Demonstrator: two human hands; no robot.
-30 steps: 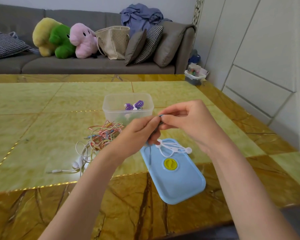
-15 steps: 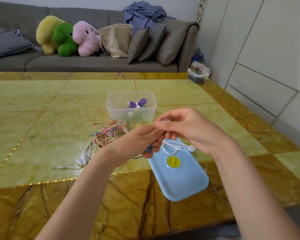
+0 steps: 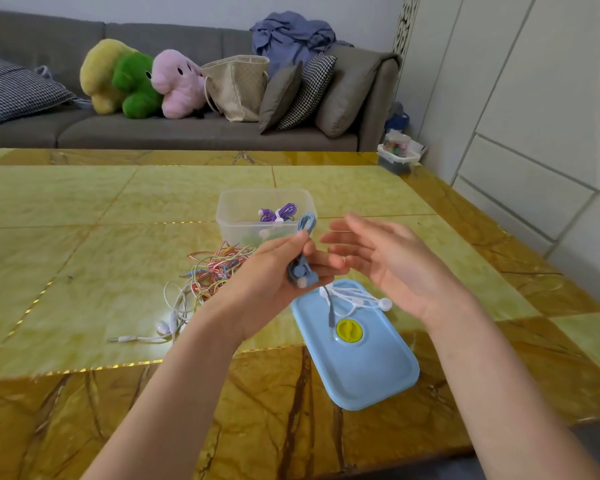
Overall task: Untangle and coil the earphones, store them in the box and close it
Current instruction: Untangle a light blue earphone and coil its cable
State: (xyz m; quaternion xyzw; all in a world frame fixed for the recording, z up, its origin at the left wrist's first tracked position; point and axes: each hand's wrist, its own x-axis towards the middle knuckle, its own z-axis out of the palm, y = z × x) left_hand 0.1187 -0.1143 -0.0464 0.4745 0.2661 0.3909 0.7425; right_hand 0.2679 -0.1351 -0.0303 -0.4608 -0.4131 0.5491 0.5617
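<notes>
My right hand [image 3: 392, 265] had just let go, fingers spread, leaving the blue coil [image 3: 302, 261] gripped in my left hand [image 3: 274, 275], ready for the box [image 3: 229, 216] beyond.

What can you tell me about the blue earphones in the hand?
The blue earphones are a thin blue cord folded into a bundle, with two blue buds tipped in white at the bottom. The left hand grips the bundle upright above the table, and a loop of cord sticks up past the fingers, in front of the clear box.
</notes>
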